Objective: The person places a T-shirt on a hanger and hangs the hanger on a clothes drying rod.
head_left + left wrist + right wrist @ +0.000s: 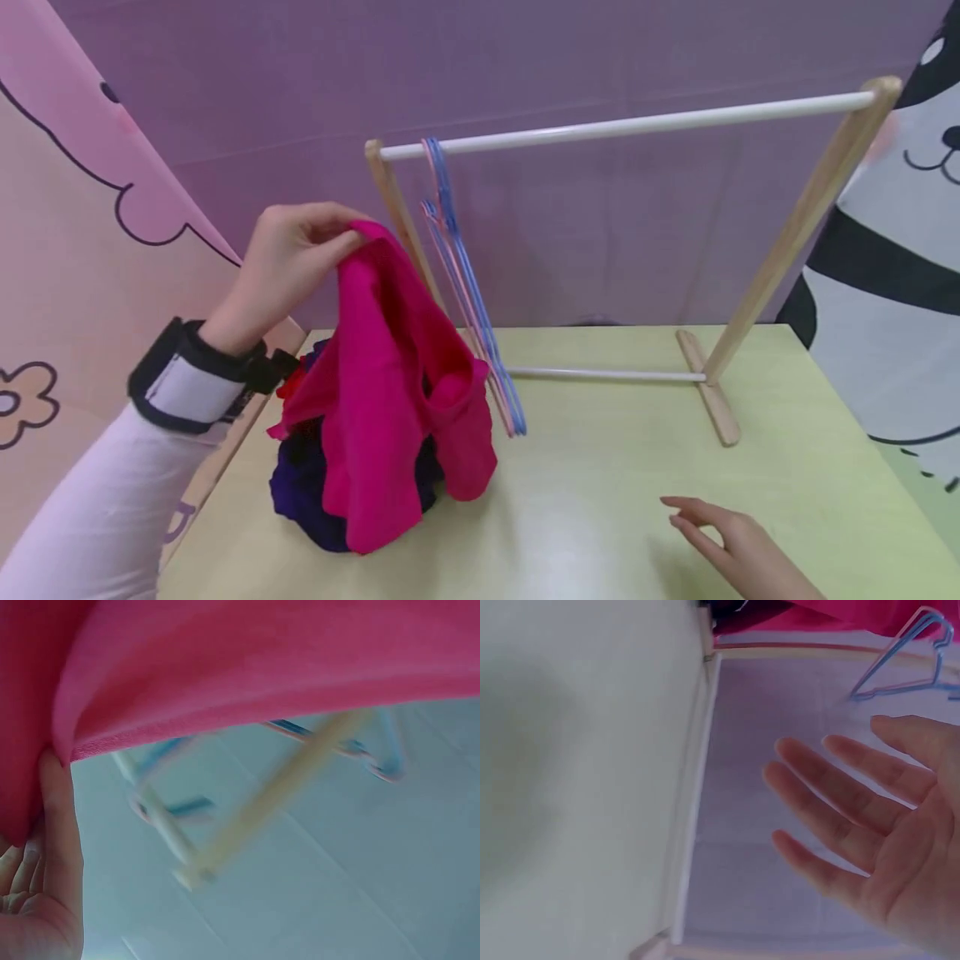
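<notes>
A bright pink garment (382, 375) hangs from my left hand (288, 262), which pinches its upper edge between thumb and fingers. In the left wrist view the pink cloth (262, 667) fills the top and the thumb presses against its hem. Below and behind it lies a pile of dark blue clothes (307, 492), partly hidden, with a bit of red cloth (291, 382) showing. My right hand (738, 546) hovers over the table at the lower right, holding nothing. The right wrist view shows that hand's fingers (840, 825) spread and relaxed.
A wooden rack with a white rail (637, 127) stands across the back of the table (600, 500). Several blue and pink hangers (472, 308) hang at the rail's left end, just right of the garment. A purple cloth (570, 233) backs the rack.
</notes>
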`<control>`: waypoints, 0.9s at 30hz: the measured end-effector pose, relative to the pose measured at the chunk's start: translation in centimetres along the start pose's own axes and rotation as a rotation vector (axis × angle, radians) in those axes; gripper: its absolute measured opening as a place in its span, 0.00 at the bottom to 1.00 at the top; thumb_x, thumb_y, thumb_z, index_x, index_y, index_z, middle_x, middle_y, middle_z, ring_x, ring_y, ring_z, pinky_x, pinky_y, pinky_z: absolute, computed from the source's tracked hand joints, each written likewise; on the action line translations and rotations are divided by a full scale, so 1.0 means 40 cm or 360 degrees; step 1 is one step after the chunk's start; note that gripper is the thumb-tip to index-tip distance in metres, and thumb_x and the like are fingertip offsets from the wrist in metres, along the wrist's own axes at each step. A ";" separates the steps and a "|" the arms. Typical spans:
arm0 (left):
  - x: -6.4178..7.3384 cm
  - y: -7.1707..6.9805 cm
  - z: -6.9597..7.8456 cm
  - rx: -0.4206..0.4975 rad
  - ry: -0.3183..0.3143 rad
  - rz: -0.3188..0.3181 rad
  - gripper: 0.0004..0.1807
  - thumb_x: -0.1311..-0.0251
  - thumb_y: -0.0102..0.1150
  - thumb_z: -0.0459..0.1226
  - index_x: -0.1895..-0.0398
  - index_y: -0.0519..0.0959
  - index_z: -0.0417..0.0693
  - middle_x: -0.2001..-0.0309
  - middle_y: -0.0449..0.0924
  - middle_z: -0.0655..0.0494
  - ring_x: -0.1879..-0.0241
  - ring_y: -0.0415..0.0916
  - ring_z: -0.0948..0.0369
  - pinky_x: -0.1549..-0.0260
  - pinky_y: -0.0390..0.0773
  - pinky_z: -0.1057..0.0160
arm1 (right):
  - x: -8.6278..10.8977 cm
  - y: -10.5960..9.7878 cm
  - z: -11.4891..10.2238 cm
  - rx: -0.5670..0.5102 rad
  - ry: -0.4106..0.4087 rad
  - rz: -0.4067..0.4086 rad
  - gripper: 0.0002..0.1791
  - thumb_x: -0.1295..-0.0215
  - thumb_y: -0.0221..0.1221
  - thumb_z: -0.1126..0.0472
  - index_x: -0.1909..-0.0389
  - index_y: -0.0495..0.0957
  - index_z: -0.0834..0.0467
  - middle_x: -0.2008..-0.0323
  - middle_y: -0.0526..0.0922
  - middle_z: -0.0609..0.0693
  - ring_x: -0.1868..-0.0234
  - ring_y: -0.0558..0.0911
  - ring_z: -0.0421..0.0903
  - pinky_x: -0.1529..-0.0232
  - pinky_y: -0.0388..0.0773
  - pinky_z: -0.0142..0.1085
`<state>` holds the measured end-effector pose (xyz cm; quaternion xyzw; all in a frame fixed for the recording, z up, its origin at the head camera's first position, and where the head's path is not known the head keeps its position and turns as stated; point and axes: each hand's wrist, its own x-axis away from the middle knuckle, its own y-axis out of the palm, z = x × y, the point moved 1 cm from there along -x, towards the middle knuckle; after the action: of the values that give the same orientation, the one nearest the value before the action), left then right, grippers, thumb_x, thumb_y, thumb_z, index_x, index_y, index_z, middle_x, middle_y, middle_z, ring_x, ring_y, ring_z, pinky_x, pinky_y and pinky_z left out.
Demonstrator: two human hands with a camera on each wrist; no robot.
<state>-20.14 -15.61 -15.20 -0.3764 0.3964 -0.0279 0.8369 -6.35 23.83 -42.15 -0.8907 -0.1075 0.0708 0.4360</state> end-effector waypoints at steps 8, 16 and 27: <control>-0.078 0.084 0.127 0.0404 0.0268 0.0005 0.05 0.49 0.56 0.27 0.70 0.80 0.40 0.73 0.81 0.48 0.76 0.75 0.66 0.77 0.72 0.74 | -0.052 -0.028 -0.116 -0.0038 -0.0368 0.0416 0.21 0.44 0.58 0.59 0.48 0.69 0.47 0.63 0.79 0.39 0.62 0.76 0.36 0.69 0.78 0.40; -0.086 0.165 0.197 0.0741 0.0374 -0.0218 0.07 0.49 0.53 0.25 0.68 0.79 0.39 0.74 0.80 0.49 0.79 0.72 0.64 0.80 0.70 0.71 | -0.104 -0.087 -0.190 -0.0345 -0.0588 0.0608 0.49 0.59 0.65 0.71 0.36 0.49 0.53 0.42 0.64 0.44 0.49 0.67 0.37 0.52 0.64 0.24; 0.034 0.289 0.122 0.0818 0.0150 -0.0632 0.06 0.48 0.55 0.28 0.68 0.79 0.43 0.73 0.82 0.50 0.73 0.74 0.67 0.73 0.75 0.66 | -0.104 -0.074 -0.122 -0.0434 -0.0496 0.0652 0.18 0.51 0.56 0.77 0.57 0.73 0.60 0.60 0.76 0.37 0.56 0.72 0.32 0.55 0.64 0.19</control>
<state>-18.79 -4.84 -21.65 -0.2213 0.3336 -0.3071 0.8634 -9.68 20.83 -36.71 -0.9227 0.0005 0.2782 0.2670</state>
